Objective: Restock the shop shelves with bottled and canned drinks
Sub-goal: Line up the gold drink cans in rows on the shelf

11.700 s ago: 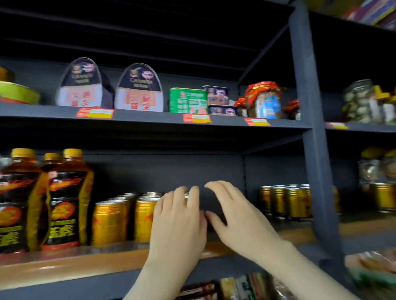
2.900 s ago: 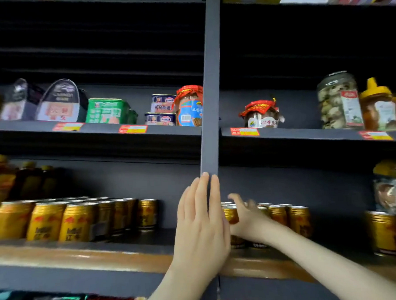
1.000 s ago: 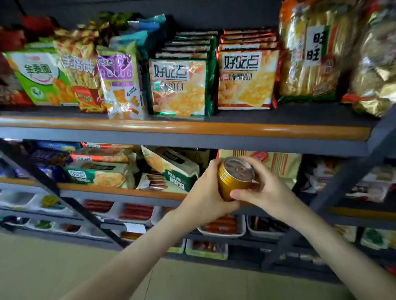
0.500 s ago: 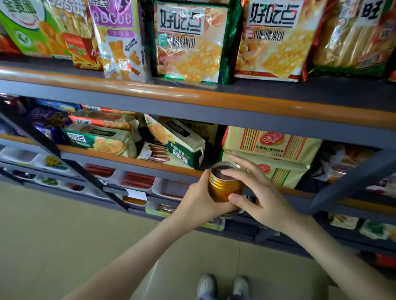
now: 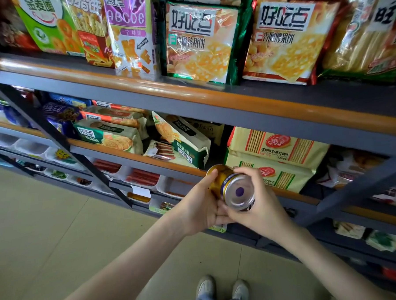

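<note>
- We see 1 gold can (image 5: 237, 191) held in the air just in front of the lower shelf rail (image 5: 147, 160), tilted so its silver end faces us; the far end is hidden and we cannot read the label
- The left hand (image 5: 199, 210) cups the can from the left, thumb along its upper side; its fingers are tucked beneath the can and mostly out of sight
- The right hand (image 5: 264, 208) grips the same can from the right, fingers curled over its top edge; we cannot see its palm
- On the upper shelf (image 5: 189, 93), biscuit bags (image 5: 200, 42) stand in a row, their tops cut off by the frame
- Behind the hands, 2 yellow cracker packs (image 5: 277, 145) lie stacked, the lower one partly covered by the can and fingers
- The white trays (image 5: 29, 147) lower left are small and blurred; we cannot make out what they hold
- 2 shoes (image 5: 222, 288) show near the bottom edge on the beige floor (image 5: 58, 226)
</note>
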